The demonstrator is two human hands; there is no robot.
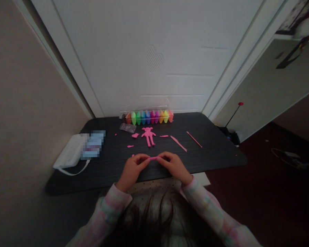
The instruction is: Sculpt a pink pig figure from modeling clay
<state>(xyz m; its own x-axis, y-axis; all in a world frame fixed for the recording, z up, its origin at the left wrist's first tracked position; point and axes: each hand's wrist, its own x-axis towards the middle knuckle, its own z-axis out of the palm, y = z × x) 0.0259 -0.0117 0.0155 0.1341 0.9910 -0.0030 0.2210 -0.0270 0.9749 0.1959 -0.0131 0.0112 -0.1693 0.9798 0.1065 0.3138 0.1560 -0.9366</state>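
My left hand [134,167] and my right hand [173,164] meet over the near edge of the dark table [216,151]. Both pinch the ends of a small strip of pink clay [153,158] stretched between the fingertips. Just beyond it a flat pink clay figure [148,135] with head, arms and legs lies on the table. Small pink clay scraps [135,135] lie to its left and another scrap [164,136] to its right.
A row of coloured clay packs [148,117] stands at the table's back edge, a clear wrapper [128,128] in front of it. Two pink modelling tools [178,143] [194,139] lie right of the figure. A white pouch [73,152] sits at the left. White door behind.
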